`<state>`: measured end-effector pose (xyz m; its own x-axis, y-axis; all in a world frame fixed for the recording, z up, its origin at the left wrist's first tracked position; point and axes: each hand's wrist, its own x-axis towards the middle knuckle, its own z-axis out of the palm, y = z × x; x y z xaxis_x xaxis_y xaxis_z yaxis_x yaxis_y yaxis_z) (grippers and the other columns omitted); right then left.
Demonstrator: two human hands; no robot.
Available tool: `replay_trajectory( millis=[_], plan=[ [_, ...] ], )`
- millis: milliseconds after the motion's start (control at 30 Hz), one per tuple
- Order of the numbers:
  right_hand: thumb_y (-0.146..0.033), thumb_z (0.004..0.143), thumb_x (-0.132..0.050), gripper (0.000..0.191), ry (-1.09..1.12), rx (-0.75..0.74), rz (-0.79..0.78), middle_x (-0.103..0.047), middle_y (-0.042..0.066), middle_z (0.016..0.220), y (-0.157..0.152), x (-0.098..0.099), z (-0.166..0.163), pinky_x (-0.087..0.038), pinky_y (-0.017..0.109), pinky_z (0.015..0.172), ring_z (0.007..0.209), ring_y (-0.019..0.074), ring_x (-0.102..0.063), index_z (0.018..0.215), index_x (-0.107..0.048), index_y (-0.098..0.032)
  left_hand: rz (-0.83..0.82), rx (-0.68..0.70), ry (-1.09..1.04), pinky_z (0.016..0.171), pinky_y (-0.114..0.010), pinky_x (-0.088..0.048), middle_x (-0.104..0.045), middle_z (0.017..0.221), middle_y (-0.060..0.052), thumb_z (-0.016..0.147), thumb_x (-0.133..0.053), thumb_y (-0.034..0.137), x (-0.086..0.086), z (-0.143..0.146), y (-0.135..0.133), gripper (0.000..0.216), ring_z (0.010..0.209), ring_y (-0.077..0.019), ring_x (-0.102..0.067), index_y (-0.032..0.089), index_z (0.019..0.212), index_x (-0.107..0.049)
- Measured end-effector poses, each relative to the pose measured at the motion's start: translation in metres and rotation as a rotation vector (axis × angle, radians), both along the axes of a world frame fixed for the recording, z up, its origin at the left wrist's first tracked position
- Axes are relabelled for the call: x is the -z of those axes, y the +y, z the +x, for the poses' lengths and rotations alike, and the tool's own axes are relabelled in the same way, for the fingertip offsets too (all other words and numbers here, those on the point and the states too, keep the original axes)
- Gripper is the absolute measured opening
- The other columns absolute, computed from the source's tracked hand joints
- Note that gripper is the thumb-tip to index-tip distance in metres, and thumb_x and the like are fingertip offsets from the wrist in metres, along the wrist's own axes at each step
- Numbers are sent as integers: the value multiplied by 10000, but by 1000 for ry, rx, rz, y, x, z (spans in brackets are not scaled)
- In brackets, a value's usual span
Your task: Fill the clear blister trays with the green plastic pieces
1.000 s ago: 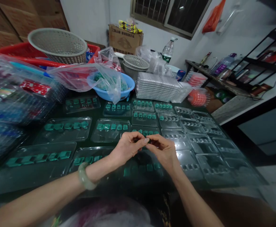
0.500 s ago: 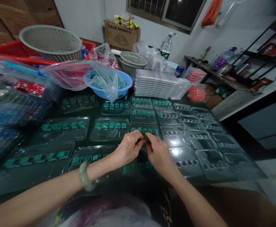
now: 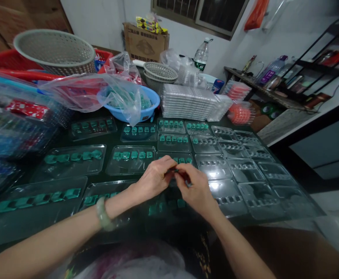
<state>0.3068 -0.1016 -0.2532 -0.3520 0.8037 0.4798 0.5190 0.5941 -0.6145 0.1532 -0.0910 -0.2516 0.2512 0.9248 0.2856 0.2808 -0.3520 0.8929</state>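
Note:
My left hand (image 3: 155, 175), with a pale green bangle (image 3: 104, 215) on its wrist, is pinched at the fingertips. Against it, fingertip to fingertip, my right hand (image 3: 195, 186) is closed in a pinch too. A small dark bit shows between them, too little to name. Beneath and around the hands lie clear plastic trays (image 3: 111, 169) with rows of small green translucent pieces (image 3: 134, 155). Part of the tray right under my fingers is hidden. To the right, several clear trays (image 3: 213, 170) hold no green pieces in their slots.
A blue basin (image 3: 153, 108) of green pieces, partly under a clear plastic bag, stands behind the trays. Stacked clear trays (image 3: 187, 101) are beside it. Packaged goods (image 3: 21, 124) pile up on the left, near a grey basket (image 3: 56, 58). A shelf (image 3: 285, 93) stands at the right.
My fingertips stay together and have turned slightly, my right fingers now more curled. A small dark bit shows between them. The whole view has shifted slightly.

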Motion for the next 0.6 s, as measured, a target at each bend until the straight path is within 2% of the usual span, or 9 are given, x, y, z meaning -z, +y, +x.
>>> replay_trajectory(
  millis=[100,233,400,600],
  plan=[
    [-201,779,-518,226,219,-6,-185,-567,25,809,3,-5,10,-464,246,610,681,126,-545,1004,-530,-212,-119,-10,-125,643,-243,-353,-575,739,-19,701,-561,150,-7,-2,4,97,699,-147,-490,176,751,-641],
    [-245,769,-551,205,353,-93,-404,-581,16,781,7,-3,16,-471,231,531,609,111,-554,969,-585,-212,-208,-8,-233,627,-237,-371,-600,730,-20,695,-601,215,-10,-1,4,102,689,-143,-507,164,762,-659],
    [-245,713,-611,220,485,-97,-537,-578,-9,708,10,-3,16,-463,216,458,549,104,-548,932,-602,-215,-139,17,-173,607,-229,-379,-589,722,-16,720,-577,206,-9,4,3,87,666,-131,-510,165,757,-644],
    [-267,708,-626,177,488,-102,-635,-565,-28,553,13,-7,22,-446,210,438,470,94,-526,868,-633,-192,-22,75,-63,616,-234,-384,-573,736,-38,745,-538,176,-10,6,6,112,674,-130,-517,159,715,-645]
  ],
)
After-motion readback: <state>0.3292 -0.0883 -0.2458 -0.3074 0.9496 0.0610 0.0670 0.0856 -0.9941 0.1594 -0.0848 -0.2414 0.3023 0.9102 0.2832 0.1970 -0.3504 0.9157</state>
